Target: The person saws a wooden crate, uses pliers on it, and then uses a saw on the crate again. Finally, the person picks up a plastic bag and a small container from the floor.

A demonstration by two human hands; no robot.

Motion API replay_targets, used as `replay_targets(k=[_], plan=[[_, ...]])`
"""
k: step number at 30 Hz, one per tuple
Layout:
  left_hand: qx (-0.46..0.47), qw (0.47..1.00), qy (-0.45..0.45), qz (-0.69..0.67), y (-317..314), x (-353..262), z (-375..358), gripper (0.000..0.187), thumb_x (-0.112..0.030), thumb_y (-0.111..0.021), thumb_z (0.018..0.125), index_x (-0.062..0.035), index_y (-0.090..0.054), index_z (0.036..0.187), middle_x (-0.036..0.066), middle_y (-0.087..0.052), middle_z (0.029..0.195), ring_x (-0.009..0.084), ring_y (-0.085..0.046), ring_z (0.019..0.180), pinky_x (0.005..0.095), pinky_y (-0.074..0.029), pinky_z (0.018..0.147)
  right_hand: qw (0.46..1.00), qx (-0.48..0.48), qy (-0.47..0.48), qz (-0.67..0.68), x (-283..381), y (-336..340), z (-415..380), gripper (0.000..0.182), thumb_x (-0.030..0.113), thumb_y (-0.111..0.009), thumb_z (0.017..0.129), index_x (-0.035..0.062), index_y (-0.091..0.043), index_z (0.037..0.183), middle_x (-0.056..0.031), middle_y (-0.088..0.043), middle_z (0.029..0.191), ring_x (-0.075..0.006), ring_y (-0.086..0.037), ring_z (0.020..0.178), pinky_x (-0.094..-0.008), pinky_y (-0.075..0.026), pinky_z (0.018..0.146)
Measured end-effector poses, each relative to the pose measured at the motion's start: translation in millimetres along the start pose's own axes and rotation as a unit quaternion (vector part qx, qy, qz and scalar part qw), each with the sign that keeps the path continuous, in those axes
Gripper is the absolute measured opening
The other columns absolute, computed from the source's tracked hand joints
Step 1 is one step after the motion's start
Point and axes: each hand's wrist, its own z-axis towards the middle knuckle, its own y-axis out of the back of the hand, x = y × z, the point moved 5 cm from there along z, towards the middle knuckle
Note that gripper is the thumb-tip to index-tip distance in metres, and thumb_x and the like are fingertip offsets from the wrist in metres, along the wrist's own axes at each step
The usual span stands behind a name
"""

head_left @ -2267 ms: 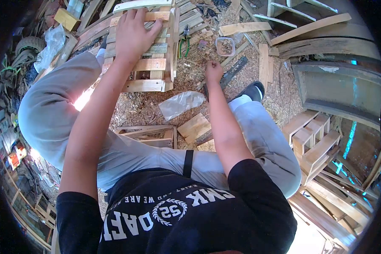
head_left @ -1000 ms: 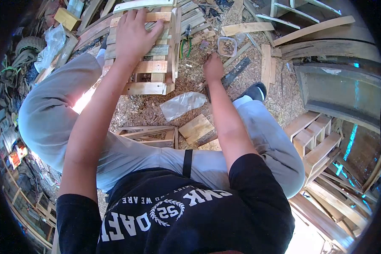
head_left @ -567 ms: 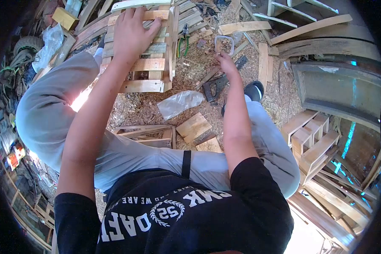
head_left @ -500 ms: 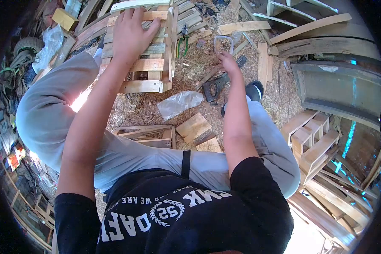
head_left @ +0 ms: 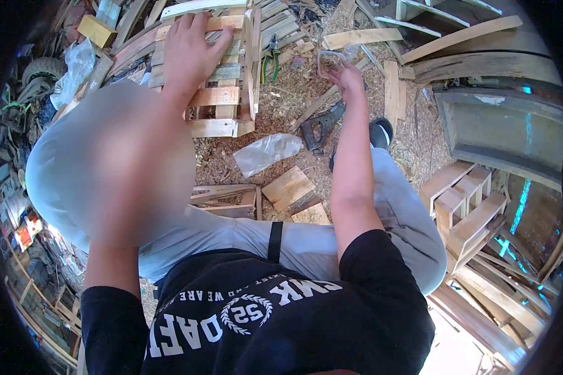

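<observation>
My left hand [head_left: 191, 53] lies open on top of a slatted wooden crate [head_left: 214, 96], fingers spread over the slats and thumb out to the right. At a small clear plastic tub [head_left: 326, 56] on the ground is my right hand [head_left: 346, 80]. Its fingers bend down at the tub's near side; their tips are partly hidden, and I cannot make out what they hold. Below that hand lies a hand saw with a dark handle [head_left: 316, 132]. Green-handled pliers [head_left: 270, 64] sit between the crate and the tub.
A clear plastic bag [head_left: 268, 154] and flat wood pieces [head_left: 288, 189] lie on the sawdust-covered ground. A wooden frame [head_left: 249, 203] stands near my legs. To the right are a large framed panel [head_left: 507, 128] and stacked wooden boxes [head_left: 466, 203]. Planks [head_left: 463, 39] lie at the upper right.
My right hand has moved slightly up and to the right, further over the plastic tub. My left hand stays on the crate. A blurred patch now covers my left forearm and knee.
</observation>
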Motion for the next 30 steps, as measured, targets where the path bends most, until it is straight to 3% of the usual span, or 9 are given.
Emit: replay_targets(k=[4, 8, 10, 14, 16, 18, 22, 28, 30], plan=[[0.002, 1.000, 0.016, 0.004, 0, -1, 0, 0.060, -0.054, -0.074, 0.096, -0.0018, -0.076, 0.125, 0.018, -0.073, 0.120, 0.0397, -0.067, 0.117, 0.0523, -0.053, 0.104, 1.000, -0.017, 0.008, 0.018, 5, 1, -10, 0.052, 0.000, -0.052, 0.108, -0.0037, -0.052, 0.161, -0.0199, -0.071, 0.134, -0.0257, -0.076, 0.107, -0.0368, -0.065, 0.082], [-0.009, 1.000, 0.012, 0.003, 1, -2, 1, 0.060, -0.054, -0.074, 0.096, -0.0020, -0.076, 0.126, 0.019, -0.073, 0.120, 0.0403, -0.067, 0.117, 0.0528, -0.053, 0.104, 0.996, -0.017, 0.053, -0.068, -10, 13, 7, 0.047, 0.001, -0.060, 0.106, -0.0053, -0.062, 0.152, -0.0200, -0.075, 0.129, -0.0252, -0.077, 0.102, -0.0366, -0.065, 0.084], [-0.002, 1.000, 0.019, 0.001, 2, -1, 0, 0.058, -0.053, -0.074, 0.095, -0.0028, -0.076, 0.124, 0.019, -0.073, 0.120, 0.0407, -0.067, 0.117, 0.0530, -0.053, 0.104, 0.986, -0.038, 0.163, 0.003, -1, 13, -6, 0.040, -0.009, -0.065, 0.100, -0.0101, -0.066, 0.140, -0.0274, -0.074, 0.133, -0.0333, -0.076, 0.119, -0.0376, -0.067, 0.098], [-0.002, 1.000, 0.017, -0.016, 1, 2, 2, 0.057, -0.053, -0.074, 0.095, -0.0040, -0.076, 0.125, 0.019, -0.073, 0.120, 0.0405, -0.067, 0.118, 0.0529, -0.052, 0.105, 0.985, -0.133, 0.078, -0.077, -15, 5, -43, 0.023, 0.003, -0.073, 0.100, -0.0048, -0.073, 0.122, -0.0216, -0.081, 0.116, -0.0274, -0.081, 0.102, -0.0365, -0.067, 0.088], [0.016, 0.999, 0.036, -0.020, -1, 4, 3, 0.058, -0.054, -0.074, 0.095, -0.0046, -0.074, 0.126, 0.019, -0.072, 0.122, 0.0396, -0.066, 0.120, 0.0524, -0.051, 0.108, 0.913, -0.199, 0.233, -0.267, -60, 13, -29, 0.021, 0.014, -0.075, 0.098, 0.0016, -0.075, 0.115, -0.0190, -0.082, 0.096, -0.0359, -0.081, 0.088, -0.0464, -0.063, 0.079], [0.012, 0.999, 0.039, -0.020, 1, 3, 3, 0.059, -0.055, -0.073, 0.095, -0.0048, -0.074, 0.126, 0.019, -0.072, 0.123, 0.0395, -0.066, 0.122, 0.0524, -0.050, 0.109, 0.857, -0.195, 0.319, -0.355, -72, -4, -65, 0.022, 0.022, -0.077, 0.098, 0.0050, -0.074, 0.111, -0.0214, -0.080, 0.098, -0.0413, -0.079, 0.089, -0.0526, -0.061, 0.081], [0.025, 0.998, 0.055, -0.008, -1, 5, 2, 0.062, -0.059, -0.070, 0.095, -0.0048, -0.073, 0.125, 0.020, -0.071, 0.125, 0.0401, -0.064, 0.125, 0.0527, -0.049, 0.111, 0.852, -0.227, 0.192, -0.430, -101, -27, -141, 0.024, 0.028, -0.073, 0.100, 0.0047, -0.071, 0.108, -0.0204, -0.078, 0.093, -0.0444, -0.077, 0.091, -0.0521, -0.060, 0.081], [0.027, 0.997, 0.064, -0.017, 9, 0, 3, 0.055, -0.053, -0.053, 0.109, -0.0030, -0.074, 0.119, 0.020, -0.071, 0.123, 0.0396, -0.062, 0.127, 0.0523, -0.042, 0.119, 0.797, -0.306, 0.056, -0.518, -165, -42, -190, 0.043, 0.033, -0.078, 0.093, 0.0110, -0.068, 0.128, -0.0197, -0.075, 0.129, -0.0406, -0.071, 0.125, -0.0605, -0.053, 0.106], [0.041, 0.997, 0.063, -0.021, 10, 0, 4, 0.055, -0.052, -0.050, 0.111, -0.0032, -0.074, 0.117, 0.020, -0.071, 0.122, 0.0383, -0.062, 0.127, 0.0519, -0.041, 0.120, 0.797, -0.234, -0.019, -0.556, -169, -36, -177, 0.065, 0.028, -0.091, 0.081, 0.0147, -0.063, 0.139, -0.0158, -0.072, 0.138, -0.0379, -0.066, 0.135, -0.0563, -0.047, 0.115]])
